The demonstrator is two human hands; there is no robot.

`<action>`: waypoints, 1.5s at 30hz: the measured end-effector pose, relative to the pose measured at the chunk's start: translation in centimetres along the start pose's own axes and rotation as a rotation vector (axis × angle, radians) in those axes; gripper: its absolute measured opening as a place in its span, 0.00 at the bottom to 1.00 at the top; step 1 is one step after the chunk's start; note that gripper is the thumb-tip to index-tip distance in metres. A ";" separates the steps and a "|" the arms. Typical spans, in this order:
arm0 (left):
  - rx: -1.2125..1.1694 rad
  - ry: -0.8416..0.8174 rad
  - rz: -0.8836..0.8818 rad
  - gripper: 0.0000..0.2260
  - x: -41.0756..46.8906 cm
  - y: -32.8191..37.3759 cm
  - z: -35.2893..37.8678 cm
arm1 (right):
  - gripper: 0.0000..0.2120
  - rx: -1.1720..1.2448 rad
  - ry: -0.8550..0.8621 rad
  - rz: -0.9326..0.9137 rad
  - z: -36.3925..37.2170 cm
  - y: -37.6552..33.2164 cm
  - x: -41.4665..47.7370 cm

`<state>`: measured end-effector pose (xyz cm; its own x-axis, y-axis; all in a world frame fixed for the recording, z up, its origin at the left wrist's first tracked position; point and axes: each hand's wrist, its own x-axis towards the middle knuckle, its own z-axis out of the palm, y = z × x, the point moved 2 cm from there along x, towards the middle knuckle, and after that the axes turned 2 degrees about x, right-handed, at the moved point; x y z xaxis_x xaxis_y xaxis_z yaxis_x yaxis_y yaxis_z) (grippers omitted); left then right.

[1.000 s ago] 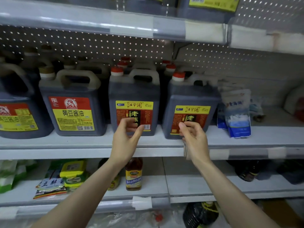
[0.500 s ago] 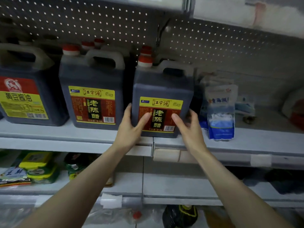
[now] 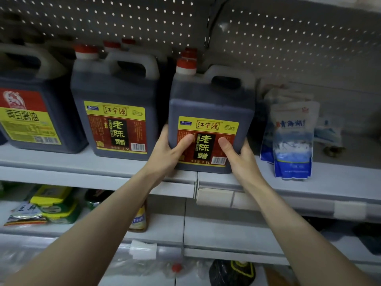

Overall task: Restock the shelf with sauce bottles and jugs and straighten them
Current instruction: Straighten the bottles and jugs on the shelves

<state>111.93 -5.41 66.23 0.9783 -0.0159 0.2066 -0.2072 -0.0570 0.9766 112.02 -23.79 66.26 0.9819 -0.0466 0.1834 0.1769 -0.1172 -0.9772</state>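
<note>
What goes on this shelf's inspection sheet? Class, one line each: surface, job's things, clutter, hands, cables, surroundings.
Surface: grey shelf, jugs standing on it.
Job's things: vinegar jug at shelf front; second jug to its left; soy sauce jug further left.
Clutter: blue-white bags right of vinegar jug.
Hands: left hand and right hand grip vinegar jug's lower sides, thumbs on label.
Cables: nothing seen.
Surroundings: pegboard behind; lower shelf with packets.

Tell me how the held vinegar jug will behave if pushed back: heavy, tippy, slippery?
Likely heavy: the vinegar jug looks full to its shoulder, labelled 2.5L. Probably stable: broad flat base on the shelf. Smooth plastic may slip, so the left hand and right hand gripping its lower corners seems wise.
</note>
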 end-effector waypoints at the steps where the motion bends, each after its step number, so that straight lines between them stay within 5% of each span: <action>1: -0.002 0.000 -0.004 0.25 0.1 -0.1 0.0 | 0.34 0.004 0.001 0.001 0.0 0.0 0.0; 11: -0.004 0.001 -0.008 0.30 1.0 -0.5 -0.3 | 0.33 0.009 0.000 0.010 0.6 -0.1 0.5; 22: -0.007 0.041 -0.017 0.18 1.6 -0.8 0.0 | 0.28 0.004 0.028 0.034 0.9 0.0 1.0; 30: -0.023 0.083 0.001 0.23 1.2 -1.4 0.3 | 0.36 0.027 0.027 0.068 1.2 0.1 0.6; 37: 0.005 0.091 0.013 0.13 1.0 -1.7 0.3 | 0.37 0.020 0.022 0.086 0.9 0.2 0.6; 45: 0.033 0.096 0.018 0.24 1.0 -1.9 0.2 | 0.38 0.024 0.013 0.105 1.1 0.3 0.8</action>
<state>113.29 -5.50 64.52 0.9699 0.0789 0.2303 -0.2230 -0.0907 0.9706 112.90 -22.73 65.97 0.9942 -0.0701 0.0812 0.0749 -0.0876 -0.9933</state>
